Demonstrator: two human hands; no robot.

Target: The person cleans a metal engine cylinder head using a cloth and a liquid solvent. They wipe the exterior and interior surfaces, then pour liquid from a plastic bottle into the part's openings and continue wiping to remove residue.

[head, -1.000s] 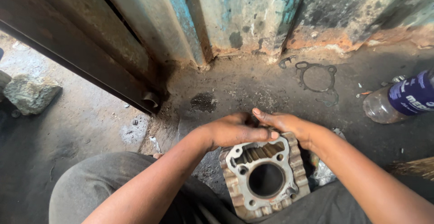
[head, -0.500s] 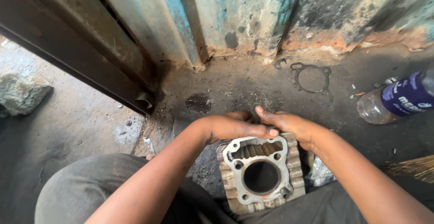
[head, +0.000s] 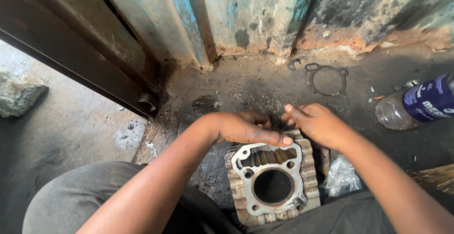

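Note:
A finned metal engine cylinder block (head: 272, 182) with a round bore lies face up on the dirty floor between my knees. My left hand (head: 246, 127) rests over its far left edge, the thumb pressed along the top rim. My right hand (head: 314, 123) is at the far right corner, fingers curled against the block's back edge. Whatever the fingertips pinch behind the block is hidden.
A thin metal gasket (head: 326, 80) lies on the floor near the peeling blue wall (head: 255, 12). A plastic bottle (head: 418, 104) with a blue label lies on its side at the right. A stone (head: 19, 94) sits far left, crumpled plastic (head: 343, 177) beside the block.
Both hands stay at the block's far edge with small shifts. The view has drifted slightly, so the stone and bottle sit a little differently in frame.

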